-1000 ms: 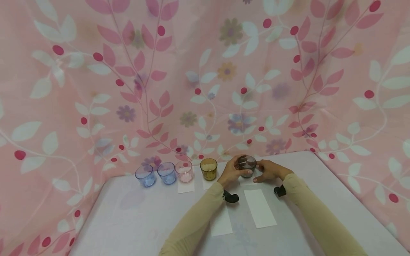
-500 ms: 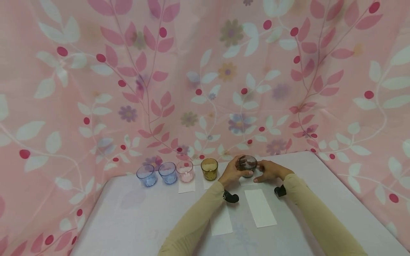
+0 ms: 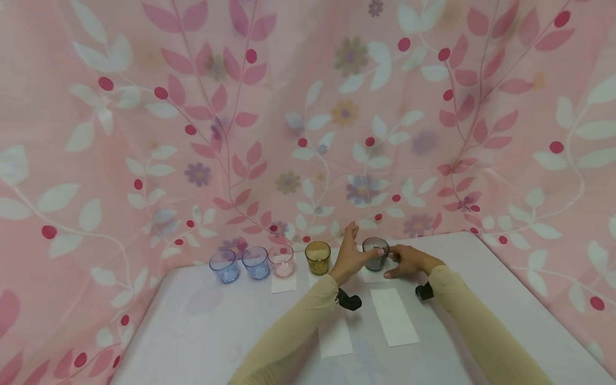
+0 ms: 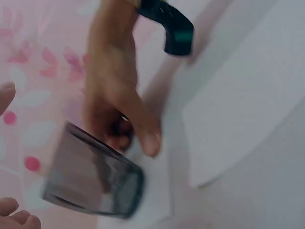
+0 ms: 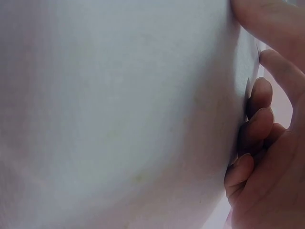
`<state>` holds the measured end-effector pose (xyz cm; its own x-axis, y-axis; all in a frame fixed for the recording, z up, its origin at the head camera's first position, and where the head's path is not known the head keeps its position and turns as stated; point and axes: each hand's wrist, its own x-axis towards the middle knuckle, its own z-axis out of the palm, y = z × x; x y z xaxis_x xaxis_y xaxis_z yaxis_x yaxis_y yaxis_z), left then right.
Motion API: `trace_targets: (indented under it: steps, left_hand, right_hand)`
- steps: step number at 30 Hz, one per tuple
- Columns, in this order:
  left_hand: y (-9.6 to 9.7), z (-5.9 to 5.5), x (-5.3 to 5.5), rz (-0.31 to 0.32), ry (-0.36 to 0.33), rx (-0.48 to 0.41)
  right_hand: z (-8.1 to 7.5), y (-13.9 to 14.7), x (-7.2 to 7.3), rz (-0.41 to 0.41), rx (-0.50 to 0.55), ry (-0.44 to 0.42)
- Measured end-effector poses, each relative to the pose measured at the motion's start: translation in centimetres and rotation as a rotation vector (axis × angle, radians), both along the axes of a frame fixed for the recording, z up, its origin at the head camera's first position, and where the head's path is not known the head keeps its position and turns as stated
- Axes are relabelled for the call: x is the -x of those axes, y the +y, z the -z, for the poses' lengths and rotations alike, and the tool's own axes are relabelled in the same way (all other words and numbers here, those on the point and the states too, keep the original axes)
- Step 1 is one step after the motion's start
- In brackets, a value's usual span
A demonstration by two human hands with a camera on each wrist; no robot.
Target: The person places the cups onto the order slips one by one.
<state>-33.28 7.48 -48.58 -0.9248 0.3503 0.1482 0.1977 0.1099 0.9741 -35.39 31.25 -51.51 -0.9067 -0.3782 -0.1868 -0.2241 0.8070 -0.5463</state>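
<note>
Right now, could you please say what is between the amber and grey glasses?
The head view shows the left hand between the amber glass and grey glass.

Pink leaf-patterned curtain (image 3: 269, 128) behind a white-covered table (image 3: 202, 331)

The left wrist view blurs the grey glass (image 4: 88, 176) and crops the left hand (image 4: 19, 218).

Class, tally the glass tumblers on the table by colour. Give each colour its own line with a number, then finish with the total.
Blue glass tumblers: 2
Pink glass tumbler: 1
Amber glass tumbler: 1
Grey glass tumbler: 1
Total: 5
</note>
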Motion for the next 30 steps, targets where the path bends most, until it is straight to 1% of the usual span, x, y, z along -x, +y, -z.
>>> trace_targets:
  steps: [1, 3, 7, 9, 13, 15, 16, 17, 19, 21, 23, 24, 26, 28, 30]
  left_hand:
    - [-0.2, -0.6, -0.3, -0.005, 0.014, -0.007]
    - [-0.6, -1.8, -1.1, 0.006, 0.035, -0.018]
    - [-2.1, -4.3, -2.9, 0.063, 0.071, -0.025]
    - [-3.0, -5.2, -3.7, 0.079, 0.097, -0.029]
    - [-5.4, -6.2, -5.1, 0.098, 0.154, -0.049]
    - [-6.8, -6.4, -5.6, 0.086, 0.182, -0.059]
    - [-7.5, -6.5, -5.8, 0.070, 0.196, -0.065]
    - [-8.3, -6.5, -6.0, 0.048, 0.216, -0.072]
    - [-9.9, -6.4, -6.2, -0.017, 0.282, -0.087]
    - [-11.6, -6.3, -6.3, -0.098, 0.368, -0.101]
    - [-13.5, -6.2, -6.3, -0.194, 0.465, -0.099]
    - [-14.5, -6.2, -6.2, -0.243, 0.514, -0.091]
    - [-16.5, -6.1, -6.1, -0.339, 0.592, -0.061]
    - [-18.7, -5.9, -5.9, -0.429, 0.652, -0.017]
    - [-20.8, -5.6, -5.8, -0.501, 0.691, 0.037]
  right_hand:
    - [0.1, 0.0, 0.0, 0.000, -0.003, -0.001]
    - [0.2, -0.1, 0.0, 0.005, -0.005, -0.007]
    - [0.3, 0.0, -0.1, 0.003, -0.002, -0.008]
    - [0.2, 0.0, -0.1, 0.002, 0.003, -0.004]
    - [0.1, 0.1, -0.2, -0.003, 0.013, 0.007]
    - [0.1, 0.1, -0.3, -0.015, 0.022, 0.014]
    - [0.1, 0.1, -0.4, -0.021, 0.029, 0.015]
    - [0.1, 0.1, -0.4, -0.021, 0.037, 0.013]
    - [0.1, 0.2, -0.5, -0.036, 0.042, 0.017]
    - [0.1, 0.3, -0.5, -0.041, 0.041, 0.021]
    - [0.1, 0.4, -0.5, -0.041, 0.035, 0.024]
    - [0.1, 0.5, -0.4, -0.041, 0.033, 0.026]
    - [0.1, 0.5, -0.4, -0.041, 0.034, 0.029]
    - [0.2, 0.5, -0.4, -0.046, 0.038, 0.028]
    - [0.3, 0.4, -0.3, -0.051, 0.046, 0.023]
